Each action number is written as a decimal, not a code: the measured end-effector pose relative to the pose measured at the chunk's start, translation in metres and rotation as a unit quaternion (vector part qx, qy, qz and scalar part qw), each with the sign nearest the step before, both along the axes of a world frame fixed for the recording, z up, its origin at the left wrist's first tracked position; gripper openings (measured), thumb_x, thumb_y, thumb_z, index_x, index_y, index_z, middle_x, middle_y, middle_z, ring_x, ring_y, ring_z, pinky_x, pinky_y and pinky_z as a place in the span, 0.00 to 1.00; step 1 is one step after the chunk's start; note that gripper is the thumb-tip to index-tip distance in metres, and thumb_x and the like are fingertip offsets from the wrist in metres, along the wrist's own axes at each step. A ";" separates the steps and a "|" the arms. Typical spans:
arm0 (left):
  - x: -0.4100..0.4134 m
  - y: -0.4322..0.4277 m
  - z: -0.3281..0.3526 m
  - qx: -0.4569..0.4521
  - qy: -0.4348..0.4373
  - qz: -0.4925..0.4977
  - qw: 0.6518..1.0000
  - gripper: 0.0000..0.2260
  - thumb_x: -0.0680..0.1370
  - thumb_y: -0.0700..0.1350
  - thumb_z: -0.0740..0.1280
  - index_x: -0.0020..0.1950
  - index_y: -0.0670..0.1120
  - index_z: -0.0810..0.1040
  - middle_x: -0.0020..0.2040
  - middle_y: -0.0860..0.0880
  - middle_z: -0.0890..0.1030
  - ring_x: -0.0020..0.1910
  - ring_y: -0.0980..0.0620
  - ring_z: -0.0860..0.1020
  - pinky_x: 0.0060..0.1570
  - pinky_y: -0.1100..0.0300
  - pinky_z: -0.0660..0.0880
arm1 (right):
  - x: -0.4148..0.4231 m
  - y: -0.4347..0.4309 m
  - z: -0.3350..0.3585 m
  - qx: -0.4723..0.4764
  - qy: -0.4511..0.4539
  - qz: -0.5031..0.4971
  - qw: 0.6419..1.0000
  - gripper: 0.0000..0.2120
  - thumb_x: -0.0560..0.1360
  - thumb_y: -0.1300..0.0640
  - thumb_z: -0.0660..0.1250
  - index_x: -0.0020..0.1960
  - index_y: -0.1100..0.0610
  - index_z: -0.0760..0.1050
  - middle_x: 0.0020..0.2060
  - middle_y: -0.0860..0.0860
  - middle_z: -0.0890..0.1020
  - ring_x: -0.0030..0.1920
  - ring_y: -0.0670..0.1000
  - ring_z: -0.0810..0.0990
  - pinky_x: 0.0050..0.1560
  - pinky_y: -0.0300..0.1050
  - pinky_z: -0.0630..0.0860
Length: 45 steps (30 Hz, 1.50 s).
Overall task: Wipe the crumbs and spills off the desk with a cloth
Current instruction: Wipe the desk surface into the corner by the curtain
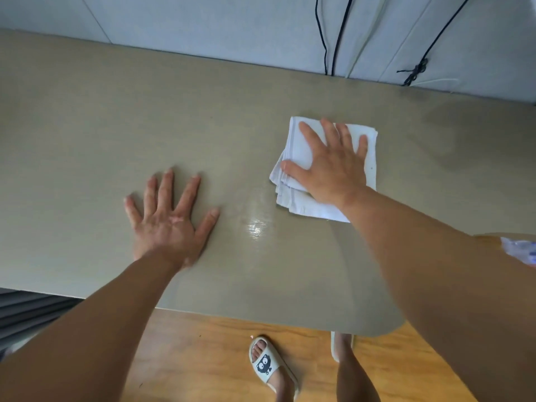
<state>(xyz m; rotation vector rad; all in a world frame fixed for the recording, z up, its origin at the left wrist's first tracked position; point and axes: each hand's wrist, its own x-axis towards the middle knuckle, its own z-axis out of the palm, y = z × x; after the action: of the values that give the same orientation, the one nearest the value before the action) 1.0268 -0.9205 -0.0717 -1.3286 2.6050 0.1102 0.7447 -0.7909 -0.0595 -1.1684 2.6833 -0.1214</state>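
Note:
A folded white cloth lies on the grey-brown desk, right of centre. My right hand presses flat on it with fingers spread and straight. My left hand rests flat on the bare desk to the left, fingers spread, apart from the cloth. A damp, shiny streak shows on the desk between the two hands, and a darker damp patch spreads to the right of the cloth. No crumbs are plain to see.
Dark cables hang down the pale wall panel behind the desk's far edge. A crumpled wrapper lies at the right edge. Below the desk's near edge are wooden floor and my feet in white slippers.

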 end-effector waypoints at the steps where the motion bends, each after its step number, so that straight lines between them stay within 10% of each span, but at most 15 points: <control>1: 0.000 0.000 0.001 0.002 -0.001 -0.003 1.000 0.34 0.76 0.75 0.37 0.81 0.65 0.39 0.84 0.50 0.42 0.83 0.47 0.40 0.78 0.35 0.42 | 0.000 -0.001 0.001 0.004 -0.004 0.000 1.000 0.42 0.72 0.21 0.50 0.82 0.37 0.49 0.83 0.48 0.51 0.83 0.56 0.47 0.78 0.71 0.42; 13: 0.000 0.000 0.005 0.037 -0.001 -0.009 0.999 0.30 0.79 0.70 0.38 0.81 0.65 0.38 0.84 0.50 0.40 0.83 0.46 0.38 0.77 0.33 0.40 | 0.185 0.092 0.000 -0.064 0.022 0.106 0.992 0.40 0.74 0.25 0.57 0.81 0.42 0.61 0.83 0.52 0.60 0.83 0.59 0.55 0.75 0.75 0.52; 18: 0.002 -0.015 0.013 0.027 0.017 -0.026 0.999 0.28 0.80 0.68 0.44 0.81 0.64 0.52 0.83 0.49 0.53 0.82 0.46 0.48 0.76 0.35 0.49 | 0.223 0.094 -0.001 -0.052 0.028 0.069 0.996 0.38 0.75 0.30 0.62 0.81 0.43 0.63 0.82 0.53 0.60 0.83 0.60 0.56 0.75 0.77 0.53; 45: -0.034 -0.105 -0.001 0.007 -0.007 -0.029 1.000 0.34 0.77 0.73 0.42 0.82 0.63 0.51 0.84 0.50 0.55 0.83 0.43 0.49 0.76 0.32 0.50 | 0.002 -0.170 -0.008 -0.054 0.005 0.011 0.998 0.34 0.78 0.30 0.52 0.81 0.39 0.54 0.83 0.49 0.54 0.83 0.57 0.47 0.78 0.71 0.41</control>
<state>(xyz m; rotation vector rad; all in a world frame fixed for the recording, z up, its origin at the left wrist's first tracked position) 0.9930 -1.0251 -0.0731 -1.2431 2.6235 0.1096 0.7472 -0.9613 -0.0671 -1.2332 2.7006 -0.2622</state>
